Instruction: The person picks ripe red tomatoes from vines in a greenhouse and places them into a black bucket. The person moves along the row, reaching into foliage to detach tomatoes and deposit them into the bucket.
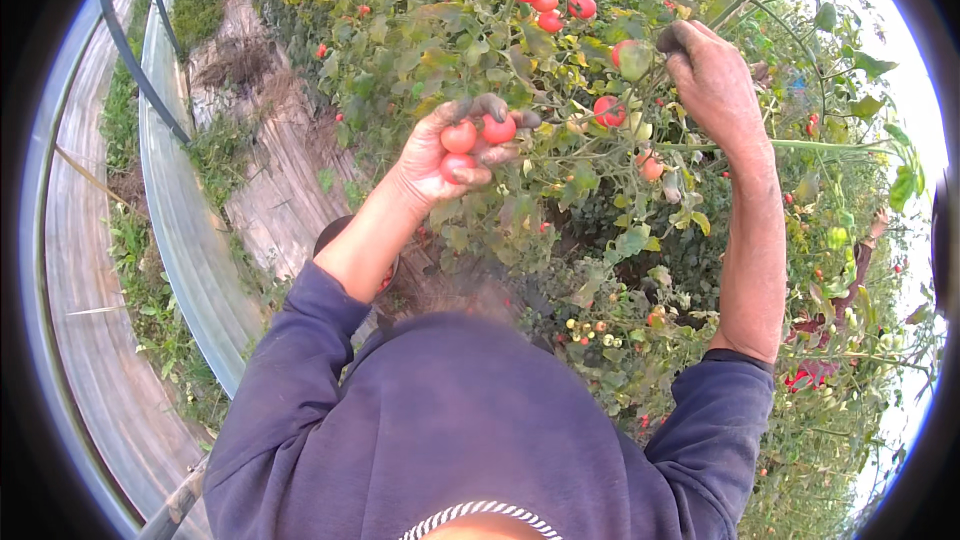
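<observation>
Three ripe red tomatoes [459, 136] rest in my left hand [424, 161], its palm turned up and fingers curled around them. Higher up on the right, my right hand [705, 75] reaches into the tomato plant with thumb and fingertips pinched together. Whether a stem is between those fingertips is hidden. Just left of them hangs a reddish tomato [619, 53], partly covered by a pale green round shape. Below it on the vine are another red tomato [609, 112] and an orange-red one [649, 166]. My fingertips look dark and stained.
A cluster of red tomatoes [550, 21] hangs beyond my hands. Smaller green and orange fruit [596, 330] grow lower. A container rim [334, 231] shows beneath my left forearm. Plastic sheeting [180, 217] and a curved pole [131, 52] run along the left. Another person's arm [856, 274] shows among plants at right.
</observation>
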Demonstrator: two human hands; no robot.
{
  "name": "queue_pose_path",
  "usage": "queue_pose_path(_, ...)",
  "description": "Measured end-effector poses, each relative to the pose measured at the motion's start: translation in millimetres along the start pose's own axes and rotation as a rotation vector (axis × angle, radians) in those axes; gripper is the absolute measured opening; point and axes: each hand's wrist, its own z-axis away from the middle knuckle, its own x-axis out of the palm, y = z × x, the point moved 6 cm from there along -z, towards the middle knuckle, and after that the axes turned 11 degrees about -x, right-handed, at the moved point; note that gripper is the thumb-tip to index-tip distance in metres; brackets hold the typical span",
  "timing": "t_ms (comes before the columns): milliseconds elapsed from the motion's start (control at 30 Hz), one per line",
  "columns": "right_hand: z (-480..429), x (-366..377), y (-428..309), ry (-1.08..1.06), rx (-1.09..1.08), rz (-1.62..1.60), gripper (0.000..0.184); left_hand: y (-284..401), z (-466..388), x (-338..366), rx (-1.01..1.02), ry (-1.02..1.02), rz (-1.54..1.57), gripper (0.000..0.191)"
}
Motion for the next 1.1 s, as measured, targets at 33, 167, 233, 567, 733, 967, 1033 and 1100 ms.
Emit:
queue_pose_path(33, -1.0, 2.4, 10.5, -0.041, 0.047, 0.035, 0.016, 14.4, -0.2, -1.3, 0.043, 0.088, -0.026, 0.039)
queue_pose_path(167, 9.3, 10.3, 25.0, -0.171, 0.039, -0.262, 0.035, 70.6, -9.0, 39.4, 0.148, -0.247, -0.125, 0.037)
queue_pose_path(233, 17.9, 11.6, 28.3, -0.189, 0.082, -0.325, 0.042, 75.5, -22.6, 37.3, 0.148, -0.094, -0.263, 0.033)
queue_pose_path(567, 39.5, 17.1, 21.2, -0.290, 0.171, -0.667, 0.045, -25.0, -108.3, -11.1, -0.447, 0.422, -0.715, 0.036)
queue_pose_path(733, 48.9, 15.8, 12.9, -0.240, 0.187, -0.838, 0.047, -64.1, -110.9, -26.6, -0.525, 0.318, -0.460, 0.040)
queue_pose_path(967, 52.7, 23.2, 11.3, -0.220, 0.207, -0.866, 0.043, -79.7, -108.7, -14.3, -0.502, 0.198, -0.423, 0.038)
queue_pose_path(1033, 49.4, 23.8, 9.3, -0.169, 0.171, -0.875, 0.043, -75.0, -107.1, -8.3, -0.427, 0.267, -0.502, 0.035)
queue_pose_path(1100, 48.2, 23.7, 8.3, -0.167, 0.156, -0.796, 0.042, -71.0, -106.6, -2.1, -0.336, 0.327, -0.549, 0.034)
